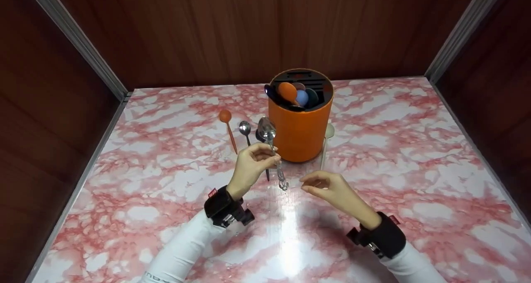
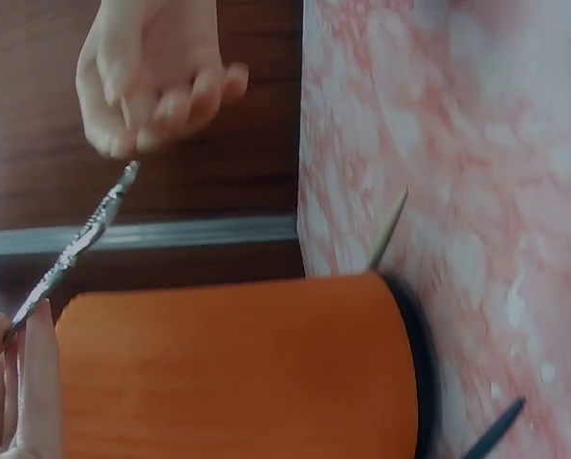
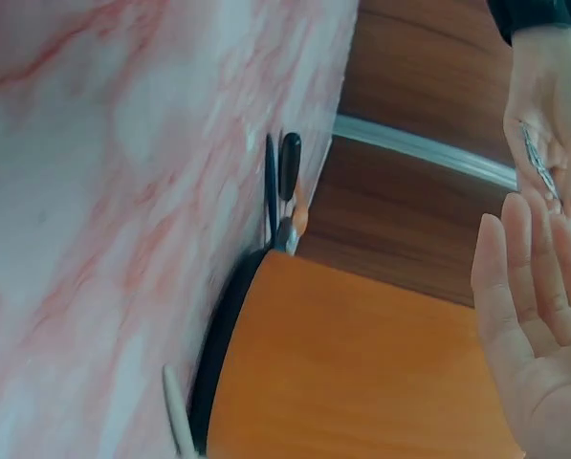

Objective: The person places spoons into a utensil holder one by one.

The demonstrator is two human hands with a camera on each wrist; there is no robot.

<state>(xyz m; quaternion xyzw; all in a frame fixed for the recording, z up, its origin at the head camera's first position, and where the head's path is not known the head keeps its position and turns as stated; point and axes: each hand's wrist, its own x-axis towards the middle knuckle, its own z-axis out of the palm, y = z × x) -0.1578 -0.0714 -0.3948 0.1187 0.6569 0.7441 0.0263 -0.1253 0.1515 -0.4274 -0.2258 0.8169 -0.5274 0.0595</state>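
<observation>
Silver spoon (image 1: 266, 129), bowl uppermost, raised above the marbled tabletop (image 1: 394, 150) near the orange holder (image 1: 299, 133); the left hand (image 1: 249, 169) pinches its handle between thumb and fingers. The right hand (image 1: 332, 187), fingers relaxed and holding nothing, lies just beside the handle's lower end; the head view shows the gap, which the left wrist view obscures. Only the head view reveals the holder's slotted top, with orange spoon (image 1: 287, 91) and blue spoon (image 1: 302, 97). Both wrist views expose its black base (image 2: 421, 354). A pale spoon (image 1: 330, 131) lies beside the holder; a red-orange spoon (image 1: 225, 116) lies farther left.
</observation>
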